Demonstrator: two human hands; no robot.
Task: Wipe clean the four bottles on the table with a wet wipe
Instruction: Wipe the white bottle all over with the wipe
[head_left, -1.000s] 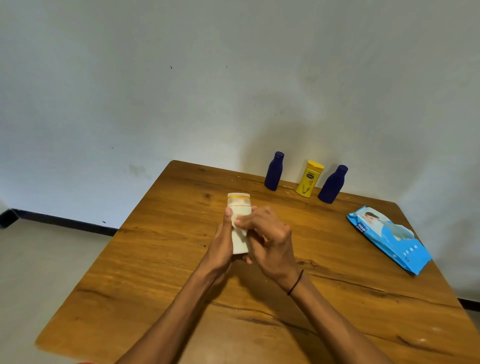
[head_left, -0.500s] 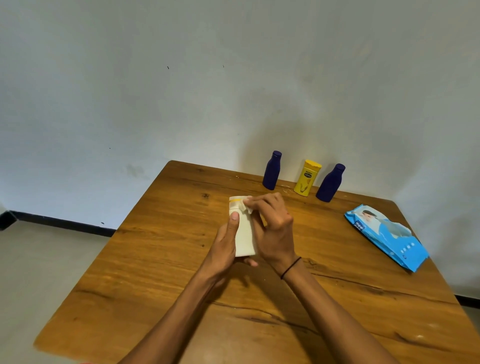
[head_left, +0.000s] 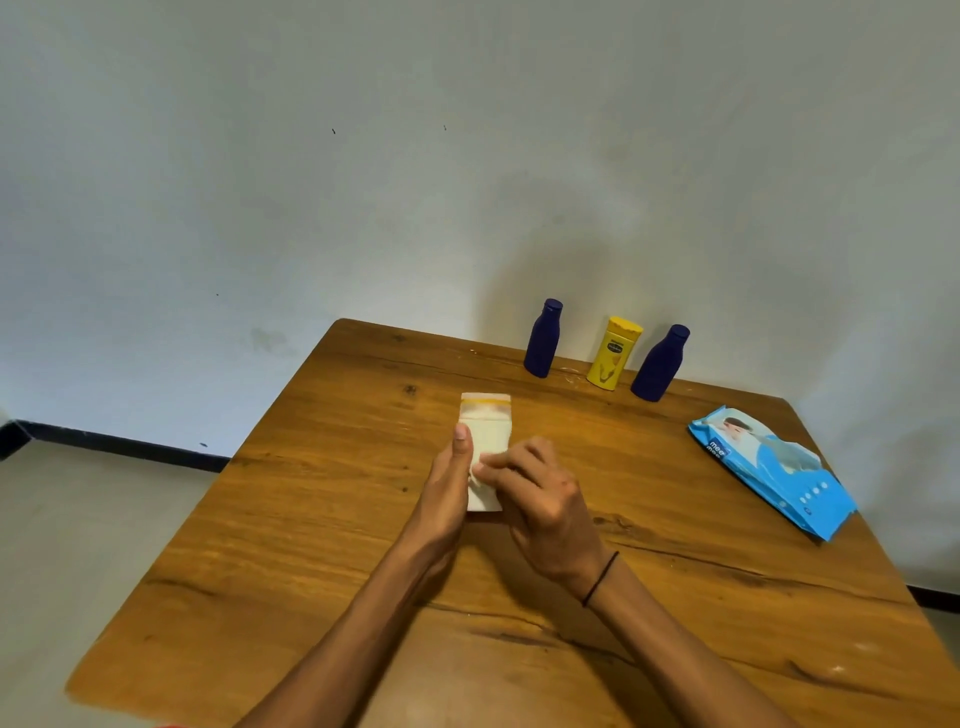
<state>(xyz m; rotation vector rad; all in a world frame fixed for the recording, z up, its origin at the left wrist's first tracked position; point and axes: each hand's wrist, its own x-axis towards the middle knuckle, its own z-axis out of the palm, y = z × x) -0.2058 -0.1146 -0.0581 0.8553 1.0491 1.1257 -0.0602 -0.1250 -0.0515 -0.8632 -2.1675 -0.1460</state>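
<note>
Plain pale wall behind a wooden desk (head_left: 322, 519); over its middle the white bottle (head_left: 485, 441) is held upright, the left hand (head_left: 447, 499) wrapped along its side with the thumb up the front. The right hand (head_left: 540, 499) has slid down from the cap end, where it was half a second ago, to the lower body, its fingers (head_left: 498, 465) pinching the wet wipe (head_left: 480, 475) against it — so the stroke is running down this bottle. Well apart at the far edge stand two dark blue bottles (head_left: 543, 338) and a yellow bottle (head_left: 613, 353), which look untouched; the blue wipes pack (head_left: 774, 470) lies to the right
</note>
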